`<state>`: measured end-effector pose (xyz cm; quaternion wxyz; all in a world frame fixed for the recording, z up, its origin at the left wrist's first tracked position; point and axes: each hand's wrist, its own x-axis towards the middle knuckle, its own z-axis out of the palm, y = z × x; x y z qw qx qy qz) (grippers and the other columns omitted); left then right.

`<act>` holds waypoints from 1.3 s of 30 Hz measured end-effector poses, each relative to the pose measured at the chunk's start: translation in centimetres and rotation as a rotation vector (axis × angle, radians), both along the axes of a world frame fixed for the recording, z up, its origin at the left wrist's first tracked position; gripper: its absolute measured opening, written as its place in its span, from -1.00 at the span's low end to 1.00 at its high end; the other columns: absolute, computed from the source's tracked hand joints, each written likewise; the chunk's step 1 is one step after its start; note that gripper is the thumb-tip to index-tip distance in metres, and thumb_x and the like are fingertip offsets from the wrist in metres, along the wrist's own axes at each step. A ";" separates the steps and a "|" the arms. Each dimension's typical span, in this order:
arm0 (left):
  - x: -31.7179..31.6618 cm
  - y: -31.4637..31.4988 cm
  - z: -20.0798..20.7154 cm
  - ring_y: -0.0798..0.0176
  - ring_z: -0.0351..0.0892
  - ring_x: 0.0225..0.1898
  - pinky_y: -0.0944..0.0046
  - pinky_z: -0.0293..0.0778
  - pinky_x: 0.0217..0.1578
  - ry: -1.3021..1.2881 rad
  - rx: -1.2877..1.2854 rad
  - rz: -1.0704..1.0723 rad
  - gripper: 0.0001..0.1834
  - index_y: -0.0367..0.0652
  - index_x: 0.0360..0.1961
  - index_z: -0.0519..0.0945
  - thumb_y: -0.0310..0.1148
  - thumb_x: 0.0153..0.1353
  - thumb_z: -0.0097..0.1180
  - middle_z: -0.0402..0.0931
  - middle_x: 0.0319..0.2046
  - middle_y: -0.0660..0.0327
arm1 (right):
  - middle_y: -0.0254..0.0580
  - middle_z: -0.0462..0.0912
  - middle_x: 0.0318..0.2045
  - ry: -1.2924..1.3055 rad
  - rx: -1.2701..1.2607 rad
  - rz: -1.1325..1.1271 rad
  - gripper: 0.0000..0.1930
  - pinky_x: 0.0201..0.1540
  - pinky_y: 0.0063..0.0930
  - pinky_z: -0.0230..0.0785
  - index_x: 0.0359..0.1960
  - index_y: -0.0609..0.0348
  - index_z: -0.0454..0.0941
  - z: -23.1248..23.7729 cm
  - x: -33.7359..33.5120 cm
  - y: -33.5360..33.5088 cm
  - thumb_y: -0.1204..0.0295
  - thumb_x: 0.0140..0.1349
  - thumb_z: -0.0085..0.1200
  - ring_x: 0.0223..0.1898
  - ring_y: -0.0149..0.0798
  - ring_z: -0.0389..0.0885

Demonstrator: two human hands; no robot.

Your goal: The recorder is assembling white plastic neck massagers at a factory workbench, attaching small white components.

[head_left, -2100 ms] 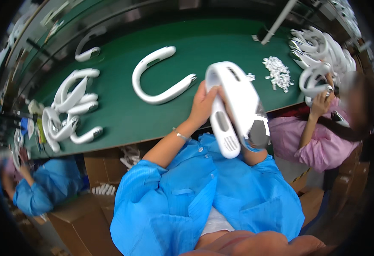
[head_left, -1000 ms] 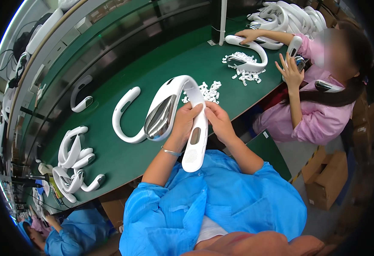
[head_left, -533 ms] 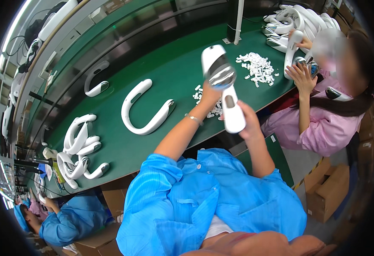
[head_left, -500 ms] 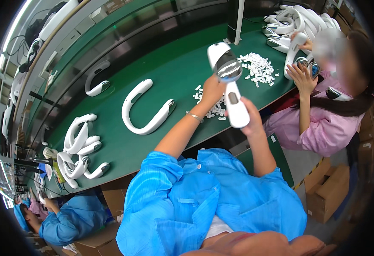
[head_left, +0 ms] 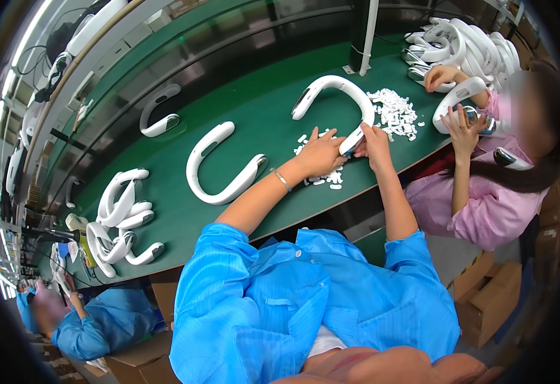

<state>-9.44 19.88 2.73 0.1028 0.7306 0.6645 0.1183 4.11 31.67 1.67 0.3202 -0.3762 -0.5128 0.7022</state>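
My right hand (head_left: 376,146) grips one end of a white U-shaped neckband device (head_left: 358,96). Its curve points away from me, over the green table, and the gripped end has a dark shiny face. Beside that end, my left hand (head_left: 321,155) lies palm down with its fingers stretched out over a small pile of white oblong pieces (head_left: 323,179). The hand covers part of this pile, so whether a piece is under the fingers cannot be seen. Another, larger heap of the same white pieces (head_left: 396,115) lies just right of the device.
On the green table (head_left: 165,153), another neckband (head_left: 204,163) lies left of my arm, one farther back (head_left: 158,115), and several stacked at left (head_left: 123,221). A big heap of neckbands (head_left: 465,48) fills the far right. A co-worker in pink (head_left: 484,198) handles one; a post (head_left: 364,38) stands behind.
The neckband came down toward the table and turned, its curve now pointing away from me. My left hand let go of it and moved onto the small pieces; my right hand kept hold.
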 end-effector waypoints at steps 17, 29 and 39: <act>-18.9 -14.3 7.8 0.07 0.60 -0.37 0.15 0.51 -0.35 0.028 0.480 0.691 -0.74 -0.05 -0.15 0.60 -0.30 0.10 0.09 0.62 -0.37 0.15 | -0.37 0.34 -0.79 -0.331 0.331 -0.053 -0.56 -0.85 -0.61 0.13 -0.59 0.19 0.43 -0.8 -1.5 7.2 0.08 0.28 -0.06 -0.84 -0.50 0.30; -48.7 -17.4 1.6 -0.03 0.61 -0.46 0.12 0.52 -0.59 -0.336 -0.074 1.602 -0.41 -0.39 -0.14 0.52 0.03 0.15 -0.03 0.56 -0.23 -0.07 | -0.18 0.60 -0.46 -0.558 0.828 -0.409 -0.71 -0.48 -0.58 0.37 -0.10 0.31 0.52 0.3 -1.7 2.4 0.38 0.20 0.06 -0.52 -0.48 0.52; -44.2 -18.8 -1.5 0.09 0.60 -0.33 0.18 0.60 -0.46 -1.066 0.426 1.329 -0.66 -0.31 -0.22 0.56 -0.29 0.05 0.21 0.55 -0.27 0.07 | -0.03 0.45 -0.43 -0.692 1.523 0.502 -0.88 -0.27 -0.23 0.37 -0.44 0.25 0.49 1.4 -7.7 -2.0 0.58 -0.05 -0.06 -0.32 -0.04 0.49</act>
